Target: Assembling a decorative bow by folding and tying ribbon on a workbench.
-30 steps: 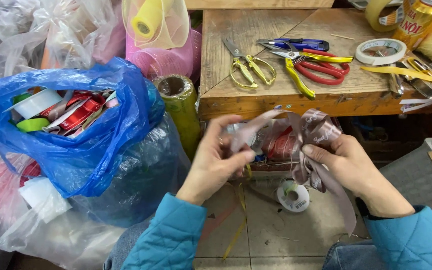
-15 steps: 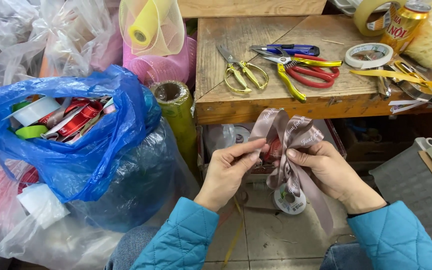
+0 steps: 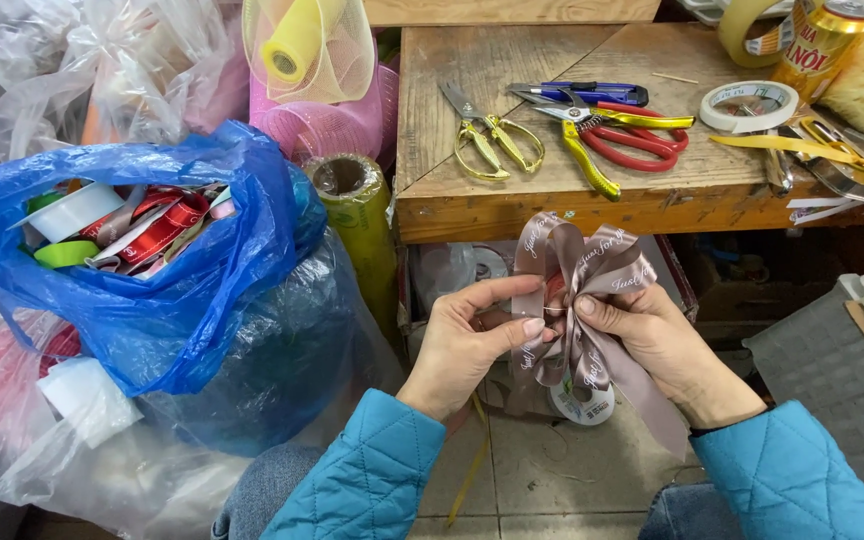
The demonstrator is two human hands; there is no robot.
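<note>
Both hands, left hand (image 3: 467, 345) and right hand (image 3: 652, 340), pinch glossy, seemingly satin ribbon bow (image 3: 577, 275).

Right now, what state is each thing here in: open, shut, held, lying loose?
Ribbon bow: looped, pinched at its middle by both hands.
Left hand: gripping the bow.
Right hand: gripping the bow.
Blue bag: open, ribbon rolls inside.
Gold scissors: shut, lying on the wooden table.
Drink can: upright.

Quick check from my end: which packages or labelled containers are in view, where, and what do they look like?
Blue plastic bag: left, open, holding ribbon rolls.
Gold and red drink can: bench's far right, upright cylinder.
White tape roll: bench, right, flat ring.
Printed taupe ribbon bow: centre, pinched by left hand and right hand.
</note>
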